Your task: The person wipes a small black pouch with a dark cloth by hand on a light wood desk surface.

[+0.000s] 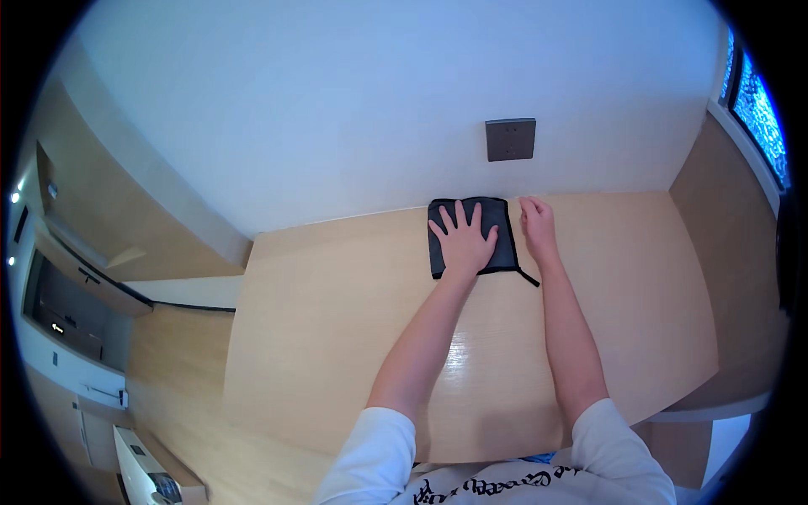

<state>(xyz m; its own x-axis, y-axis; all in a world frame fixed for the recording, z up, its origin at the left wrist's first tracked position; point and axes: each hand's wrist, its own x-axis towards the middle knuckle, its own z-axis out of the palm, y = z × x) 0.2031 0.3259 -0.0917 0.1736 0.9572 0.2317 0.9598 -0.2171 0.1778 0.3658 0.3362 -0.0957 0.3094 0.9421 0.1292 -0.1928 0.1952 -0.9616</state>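
Observation:
A flat, dark grey square of fabric [503, 251] with black edging, perhaps a pouch or a folded cloth, lies on the light wooden table against the wall. A short black strap [528, 278] sticks out from its near right corner. My left hand [465, 244] rests flat on the fabric, fingers spread. Just beyond the fabric's right edge is my right hand [539, 229], its fingers curled closed near the far right corner. Whatever those fingers may hold is hidden.
The wooden tabletop [337, 311] meets a pale wall with a dark socket plate [510, 140] above the fabric. A wooden side panel [732, 219] and a lit blue screen [760, 109] stand at right. At lower left, a white appliance [145, 467] stands on the floor.

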